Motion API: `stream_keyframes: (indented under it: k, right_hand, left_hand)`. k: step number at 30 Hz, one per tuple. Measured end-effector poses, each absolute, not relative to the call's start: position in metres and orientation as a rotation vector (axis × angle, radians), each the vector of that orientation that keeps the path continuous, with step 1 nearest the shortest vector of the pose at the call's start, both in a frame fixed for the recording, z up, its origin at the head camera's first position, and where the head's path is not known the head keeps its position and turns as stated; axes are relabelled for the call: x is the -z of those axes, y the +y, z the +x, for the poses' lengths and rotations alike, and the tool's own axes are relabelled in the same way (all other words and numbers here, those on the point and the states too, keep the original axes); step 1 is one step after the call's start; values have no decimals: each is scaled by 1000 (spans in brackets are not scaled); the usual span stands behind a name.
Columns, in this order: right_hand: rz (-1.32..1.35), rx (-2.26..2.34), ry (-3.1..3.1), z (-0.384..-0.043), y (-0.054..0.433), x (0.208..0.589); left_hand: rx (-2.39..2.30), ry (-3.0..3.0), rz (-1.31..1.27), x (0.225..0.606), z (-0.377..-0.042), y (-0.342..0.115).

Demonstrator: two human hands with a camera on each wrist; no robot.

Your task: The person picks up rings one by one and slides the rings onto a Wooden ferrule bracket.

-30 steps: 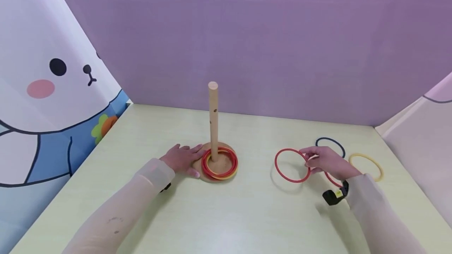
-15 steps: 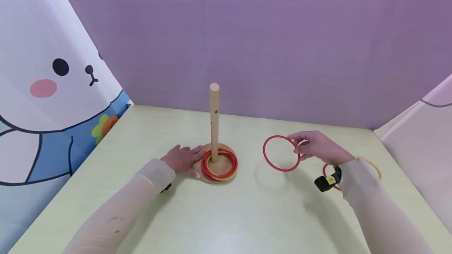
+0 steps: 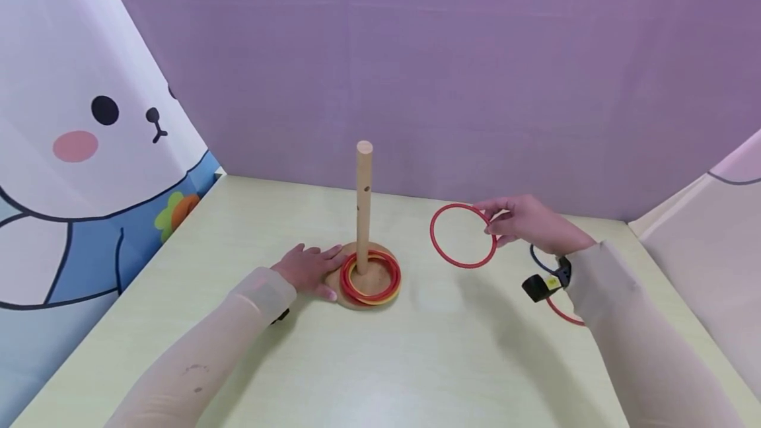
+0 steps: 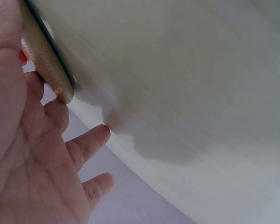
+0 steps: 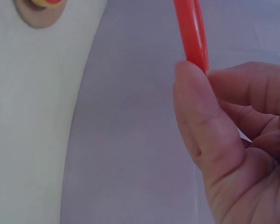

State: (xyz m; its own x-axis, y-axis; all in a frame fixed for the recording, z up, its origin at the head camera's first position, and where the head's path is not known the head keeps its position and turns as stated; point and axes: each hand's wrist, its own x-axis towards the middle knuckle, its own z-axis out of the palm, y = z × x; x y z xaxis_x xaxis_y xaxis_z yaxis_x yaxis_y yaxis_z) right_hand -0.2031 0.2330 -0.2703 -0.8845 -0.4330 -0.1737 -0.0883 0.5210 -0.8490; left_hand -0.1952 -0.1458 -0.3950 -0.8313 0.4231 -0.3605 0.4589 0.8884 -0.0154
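Note:
In the head view, my right hand (image 3: 526,222) pinches a thin red ring (image 3: 432,235) by its right side, between thumb and fingers. The ring hangs tilted above the table, to the right of a wooden peg (image 3: 364,210) and apart from it. Up close in the right wrist view, the red ring (image 5: 192,35) rises from between thumb and forefinger. Several red and yellow rings (image 3: 396,276) lie around the peg's foot on its round wooden base (image 3: 373,277). With fingers spread, my left hand (image 3: 307,269) rests on the left edge of that base.
Beneath the right forearm, a blue ring (image 3: 538,259) and another red ring (image 3: 561,313) lie partly hidden on the pale table (image 3: 380,362). A purple cloth backdrop (image 3: 416,84) stands behind, and a cartoon-printed panel (image 3: 71,84) on the left.
My right hand has moved up and to the left, carrying the red ring nearer the peg. The forearm now hides the yellow ring. My left hand keeps its place on the base.

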Motion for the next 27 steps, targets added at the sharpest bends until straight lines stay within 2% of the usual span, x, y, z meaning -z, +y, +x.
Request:
stream_keyframes:
  k: [15,27]
  right_hand:
    - [-429,1498,2396,-194,189,242]
    - [-369,1672,2407,-186,174,227]
  left_hand:
    - [142,2702,651,392,-195,-146]
    - [162,2700,657,395,-195,-146]
